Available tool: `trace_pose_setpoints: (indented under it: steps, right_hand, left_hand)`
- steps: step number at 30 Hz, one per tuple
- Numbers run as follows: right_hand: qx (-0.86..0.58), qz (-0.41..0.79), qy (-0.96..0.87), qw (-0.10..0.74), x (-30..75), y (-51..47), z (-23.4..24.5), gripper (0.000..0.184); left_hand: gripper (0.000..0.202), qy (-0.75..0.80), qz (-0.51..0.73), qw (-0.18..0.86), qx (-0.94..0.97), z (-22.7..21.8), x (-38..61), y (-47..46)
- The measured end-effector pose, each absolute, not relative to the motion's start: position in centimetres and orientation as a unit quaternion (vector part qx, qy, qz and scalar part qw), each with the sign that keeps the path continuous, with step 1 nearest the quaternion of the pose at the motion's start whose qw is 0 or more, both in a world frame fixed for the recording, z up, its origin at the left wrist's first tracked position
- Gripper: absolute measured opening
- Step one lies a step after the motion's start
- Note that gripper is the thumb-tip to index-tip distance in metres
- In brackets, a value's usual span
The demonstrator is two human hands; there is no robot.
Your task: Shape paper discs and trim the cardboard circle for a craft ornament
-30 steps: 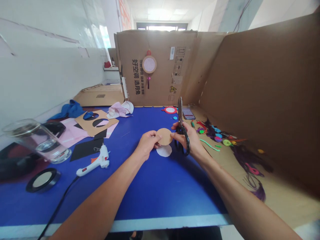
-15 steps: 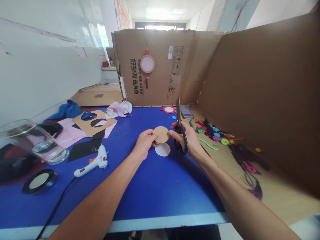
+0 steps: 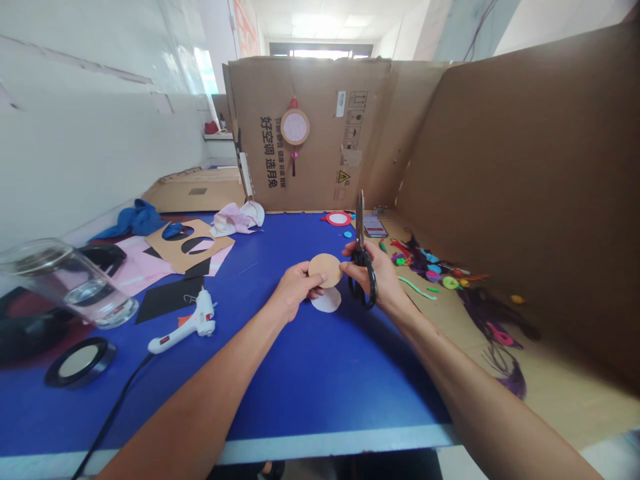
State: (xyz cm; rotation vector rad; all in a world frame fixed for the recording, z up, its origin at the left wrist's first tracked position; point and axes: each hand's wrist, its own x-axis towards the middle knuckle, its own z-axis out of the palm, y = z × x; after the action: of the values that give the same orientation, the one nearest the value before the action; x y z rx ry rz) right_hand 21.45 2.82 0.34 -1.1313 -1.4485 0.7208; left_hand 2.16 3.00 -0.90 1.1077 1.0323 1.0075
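Observation:
My left hand pinches the left edge of a round brown cardboard disc, held just above the blue table. My right hand grips black-handled scissors with the blades pointing up, and its fingertips touch the disc's right edge. A pale pink paper circle lies flat on the table directly under the disc.
A white glue gun with a black cord lies to the left, near a glass jar and a black tape roll. Cut cardboard and pink sheets lie further back. Coloured craft bits lie to the right. Cardboard walls enclose the back and right.
Both hands with the disc and scissors stay in nearly the same spot; the view shifted slightly and the scissors blades tipped a little to the right.

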Motion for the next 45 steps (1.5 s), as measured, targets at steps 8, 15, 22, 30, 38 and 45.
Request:
trace_pose_setpoints:
  steps: [8,15,22,30,38,45]
  right_hand:
    - [-0.473,0.312,-0.612,0.552,21.4,2.9,0.1,0.043]
    - [-0.481,0.324,-0.606,0.545,21.1,2.2,0.8,0.047]
    - [-0.488,0.367,-0.573,0.547,21.3,2.2,0.8,0.053]
    - [-0.590,0.179,-0.691,0.377,23.9,3.3,0.5,0.044]
    - [-0.660,0.085,-0.726,0.173,23.5,2.9,-0.5,0.055]
    - [-0.656,0.064,-0.739,0.140,23.9,2.8,-0.8,0.054]
  left_hand:
    - [0.021,0.454,0.439,0.602,0.488,-0.7,2.2,2.9]
    - [0.015,0.461,0.457,0.573,0.500,-1.0,2.0,3.2]
    - [0.017,0.456,0.496,0.507,0.537,-0.8,1.7,3.4]
    - [0.013,0.500,0.542,0.533,0.416,-1.3,0.5,4.8]
    - [0.012,0.508,0.552,0.551,0.367,-1.2,0.1,5.3]
    - [0.009,0.508,0.548,0.552,0.370,-1.3,0.2,5.1]
